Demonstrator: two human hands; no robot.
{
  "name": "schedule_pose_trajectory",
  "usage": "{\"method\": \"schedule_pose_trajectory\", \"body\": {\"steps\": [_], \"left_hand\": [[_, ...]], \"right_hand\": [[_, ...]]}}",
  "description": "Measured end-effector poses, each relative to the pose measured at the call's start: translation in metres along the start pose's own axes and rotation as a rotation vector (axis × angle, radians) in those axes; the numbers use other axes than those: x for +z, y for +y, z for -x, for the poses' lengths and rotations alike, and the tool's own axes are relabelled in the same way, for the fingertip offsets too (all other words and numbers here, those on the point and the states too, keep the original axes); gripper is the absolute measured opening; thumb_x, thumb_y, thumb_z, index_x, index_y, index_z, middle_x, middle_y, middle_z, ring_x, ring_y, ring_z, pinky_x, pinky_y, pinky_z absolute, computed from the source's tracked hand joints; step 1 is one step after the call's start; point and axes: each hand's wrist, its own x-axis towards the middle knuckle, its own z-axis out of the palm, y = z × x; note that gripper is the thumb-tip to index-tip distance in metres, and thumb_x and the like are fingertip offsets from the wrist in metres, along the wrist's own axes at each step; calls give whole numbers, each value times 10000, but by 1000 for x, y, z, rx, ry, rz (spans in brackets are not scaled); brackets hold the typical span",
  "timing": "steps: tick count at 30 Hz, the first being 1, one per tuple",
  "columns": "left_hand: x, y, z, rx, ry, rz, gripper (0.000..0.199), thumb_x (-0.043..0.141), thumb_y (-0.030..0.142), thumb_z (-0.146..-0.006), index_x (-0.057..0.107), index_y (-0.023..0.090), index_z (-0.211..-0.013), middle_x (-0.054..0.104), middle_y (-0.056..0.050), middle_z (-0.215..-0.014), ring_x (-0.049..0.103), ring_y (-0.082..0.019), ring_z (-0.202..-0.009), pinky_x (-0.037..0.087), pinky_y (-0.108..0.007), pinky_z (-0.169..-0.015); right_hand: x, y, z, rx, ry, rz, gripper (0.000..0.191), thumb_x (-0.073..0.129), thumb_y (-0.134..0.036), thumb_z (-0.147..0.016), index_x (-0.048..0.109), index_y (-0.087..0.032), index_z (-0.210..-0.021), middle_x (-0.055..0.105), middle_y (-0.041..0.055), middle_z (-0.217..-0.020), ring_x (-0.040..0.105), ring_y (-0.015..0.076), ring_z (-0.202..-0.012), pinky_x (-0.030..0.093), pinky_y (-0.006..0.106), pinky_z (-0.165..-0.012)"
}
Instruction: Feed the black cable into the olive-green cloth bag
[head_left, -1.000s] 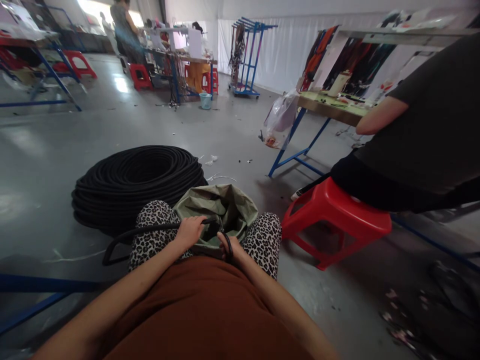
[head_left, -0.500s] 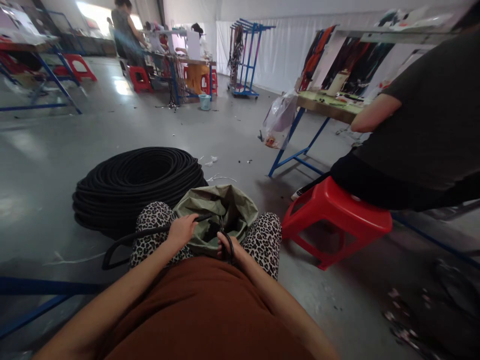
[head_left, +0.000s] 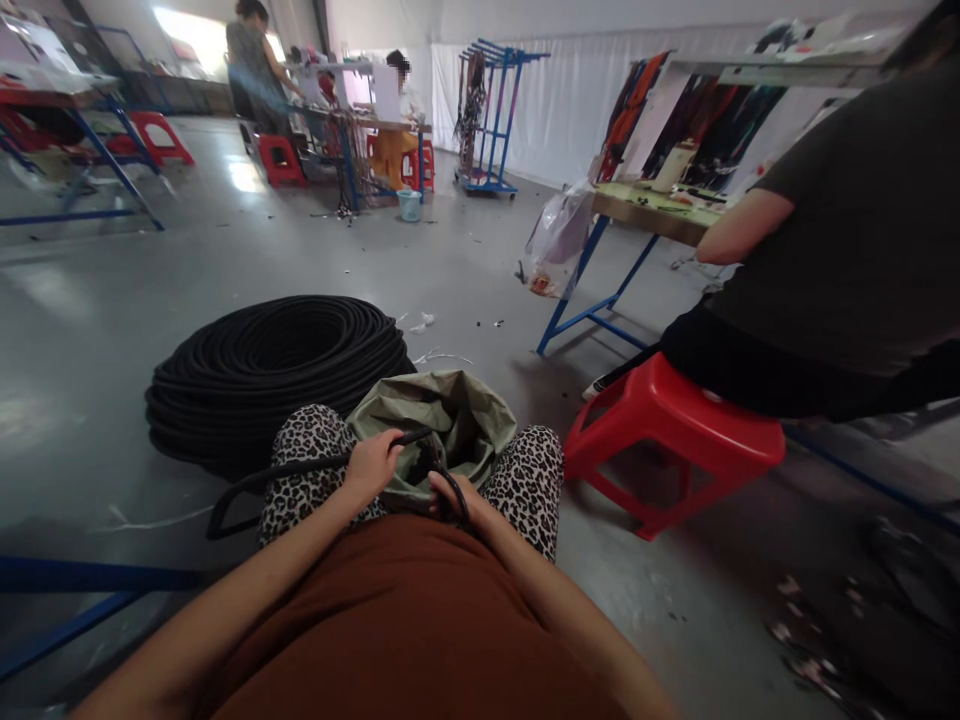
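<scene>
My left hand (head_left: 373, 462) is closed round a black cord (head_left: 311, 464), whose short free end sticks out past my fingers to the right. The cord runs left over my knee and loops down beside my leg. In my right hand (head_left: 454, 492) are black-handled scissors (head_left: 459, 498), their blades pointing up toward the cord's end. Whether the blades touch the cord I cannot tell. Below both hands, between my knees, an olive-green sack (head_left: 480, 415) gapes open; its inside is dark. A large coil of black cord (head_left: 277, 370) lies on the floor just beyond my left knee.
A red stool (head_left: 675, 420) with a seated person (head_left: 847, 240) stands close on my right, by a worktable (head_left: 660, 205) with a plastic bag (head_left: 559, 240) hanging from it. Blue metal bars (head_left: 97, 573) are at lower left. A blue rack (head_left: 495, 120) stands farther back.
My left hand has shifted slightly right with the cord, and its free end now reaches farther past my fingers. The scissors have tilted a little to the left.
</scene>
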Motion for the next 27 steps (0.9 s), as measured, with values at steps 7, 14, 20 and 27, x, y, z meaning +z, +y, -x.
{"method": "schedule_pose_trajectory", "body": {"steps": [7,14,20,27], "left_hand": [[4,0,5,35,15,7,303,493,263,-890,651,185,-1137,729,-85,-1134,664,-224,-1060,491,-342,-948],[4,3,8,58,-9,-7,302,499,235,-887,650,168,-1140,722,-102,-1142,659,-232,-1059,482,-356,-952],[-1,9,12,98,-58,-41,303,479,226,-901,644,177,-1150,718,-94,-1145,655,-243,-1050,479,-369,-907],[-3,11,15,148,-85,-90,312,479,221,-898,658,198,-1153,730,-92,-1092,658,-242,-1015,470,-371,-876]], "right_hand": [[3,-5,4,9,6,-4,343,626,-462,-892,559,-157,-751,588,-11,-611,576,115,-516,489,213,-534],[2,-3,2,30,10,9,331,616,-447,-906,568,-149,-771,596,-5,-626,581,111,-513,493,213,-541],[5,-9,6,21,15,-12,298,556,-376,-953,564,-140,-773,585,-1,-622,572,110,-511,507,234,-564],[3,-3,-1,15,6,10,313,548,-400,-953,575,-142,-778,589,1,-609,573,112,-533,497,216,-545]]}}
